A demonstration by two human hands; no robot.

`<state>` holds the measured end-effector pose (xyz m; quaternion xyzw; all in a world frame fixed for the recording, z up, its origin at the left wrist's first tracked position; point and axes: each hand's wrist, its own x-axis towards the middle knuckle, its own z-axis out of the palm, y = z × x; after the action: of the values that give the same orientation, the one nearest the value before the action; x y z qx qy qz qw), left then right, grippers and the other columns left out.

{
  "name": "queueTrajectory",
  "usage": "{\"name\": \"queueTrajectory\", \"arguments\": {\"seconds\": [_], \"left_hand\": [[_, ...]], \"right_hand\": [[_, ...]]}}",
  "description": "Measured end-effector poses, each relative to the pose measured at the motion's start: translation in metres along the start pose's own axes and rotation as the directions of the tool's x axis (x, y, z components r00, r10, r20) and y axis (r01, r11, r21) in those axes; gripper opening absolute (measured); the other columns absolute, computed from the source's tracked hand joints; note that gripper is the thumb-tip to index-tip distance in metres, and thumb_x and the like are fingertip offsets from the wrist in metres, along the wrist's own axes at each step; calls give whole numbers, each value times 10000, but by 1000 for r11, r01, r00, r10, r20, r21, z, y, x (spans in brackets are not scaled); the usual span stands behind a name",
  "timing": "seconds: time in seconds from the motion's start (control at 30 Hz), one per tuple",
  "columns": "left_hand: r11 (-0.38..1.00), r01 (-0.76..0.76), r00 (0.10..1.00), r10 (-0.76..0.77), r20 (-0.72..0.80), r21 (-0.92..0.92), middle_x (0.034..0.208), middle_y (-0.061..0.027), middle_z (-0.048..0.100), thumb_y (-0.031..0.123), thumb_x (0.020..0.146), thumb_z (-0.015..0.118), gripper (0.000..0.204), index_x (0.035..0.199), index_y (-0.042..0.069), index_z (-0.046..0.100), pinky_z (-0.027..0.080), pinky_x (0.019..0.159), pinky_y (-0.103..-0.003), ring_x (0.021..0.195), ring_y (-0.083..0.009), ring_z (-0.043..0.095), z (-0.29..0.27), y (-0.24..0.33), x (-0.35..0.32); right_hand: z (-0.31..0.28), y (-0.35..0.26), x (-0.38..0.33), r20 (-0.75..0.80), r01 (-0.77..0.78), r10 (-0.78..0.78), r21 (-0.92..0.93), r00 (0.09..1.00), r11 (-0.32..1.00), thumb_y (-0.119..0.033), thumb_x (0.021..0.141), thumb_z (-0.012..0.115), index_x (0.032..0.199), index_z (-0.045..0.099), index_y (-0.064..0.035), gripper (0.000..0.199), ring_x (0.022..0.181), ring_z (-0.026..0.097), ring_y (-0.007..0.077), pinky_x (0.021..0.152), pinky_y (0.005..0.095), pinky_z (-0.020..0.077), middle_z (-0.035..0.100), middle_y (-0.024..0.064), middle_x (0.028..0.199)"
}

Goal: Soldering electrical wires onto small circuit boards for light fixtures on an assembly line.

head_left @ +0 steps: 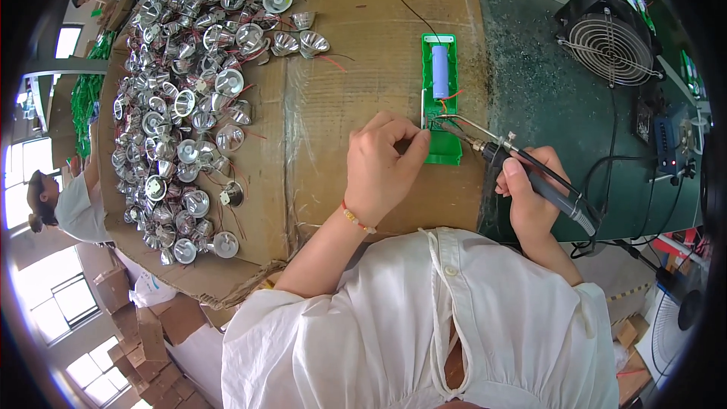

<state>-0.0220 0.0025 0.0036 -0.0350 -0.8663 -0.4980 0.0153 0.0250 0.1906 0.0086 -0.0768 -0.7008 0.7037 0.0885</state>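
One green housing (445, 154) lies on cardboard (341, 45), long axis running away from us, between our left hand (384, 157), nearer, tips drawn together, anything pinched hidden, and our right hand (535, 195), wrapped around a soldering iron (539, 183).

Left hand (382, 155) arches knuckles-up, thumb (416, 150) and forefinger (401, 130) seemingly pinched; right hand (534, 189) curls in pen-like grip.

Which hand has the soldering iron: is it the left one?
No, the fingers of the right hand grip the soldering iron, while the left hand is at the edge of the green case.
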Motion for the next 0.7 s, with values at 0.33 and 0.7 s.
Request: {"name": "queueTrajectory", "arguments": {"seconds": [0.33, 0.7], "left_hand": [[999, -41, 999, 41, -11, 24, 653, -87, 568, 116, 705, 626, 130, 620, 23, 595, 407, 500, -323, 504, -225, 528, 0, -1, 2], [993, -52, 998, 55, -21, 109, 642, -60, 562, 113, 706, 626, 118, 614, 47, 592, 397, 535, -322, 522, -196, 522, 1, 0, 1]], "right_hand": [[-9, -4, -5, -73, 21, -14, 92, 997, 996, -39, 791, 590, 845, 481, 13, 132, 513, 527, 105, 473, 214, 440, 556, 84, 632], [-11, -3, -9, -19, 1, 1, 109, 1000, 994, -39, 792, 588, 830, 466, 13, 139, 537, 535, 107, 490, 221, 449, 542, 79, 668]]}}
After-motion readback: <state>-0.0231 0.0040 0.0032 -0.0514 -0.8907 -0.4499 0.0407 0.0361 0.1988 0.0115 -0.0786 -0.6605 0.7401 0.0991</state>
